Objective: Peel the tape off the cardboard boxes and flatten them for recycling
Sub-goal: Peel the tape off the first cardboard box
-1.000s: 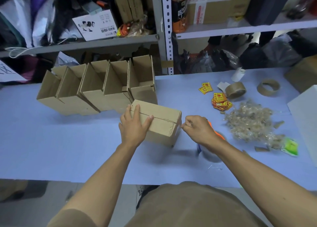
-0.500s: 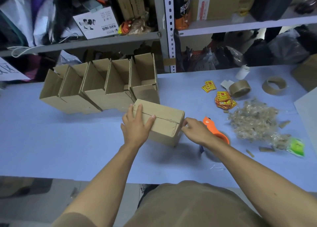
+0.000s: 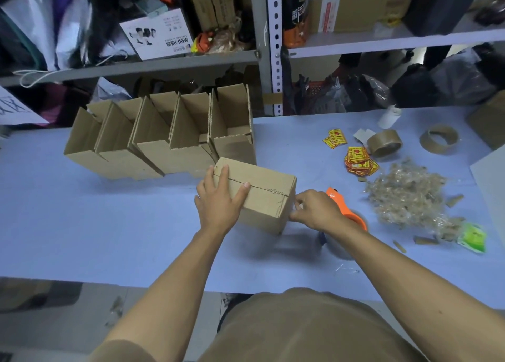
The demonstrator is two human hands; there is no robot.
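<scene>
closed box (image 3: 262,192) on table (image 3: 82,225) | open boxes (image 3: 164,137) behind | tape dispenser (image 3: 344,208) right, partly hidden

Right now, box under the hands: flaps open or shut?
Shut. The box has its top flaps meeting along the centre seam; left hand rests on top.

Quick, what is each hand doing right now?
Left hand: open, fingers pressing flat on the closed brown cardboard box.
Right hand: fingers pinching at the box's end, probably tape; too small to tell.

Grey metal shelving (image 3: 269,41), cluttered, stands behind a blue table (image 3: 82,225).
</scene>
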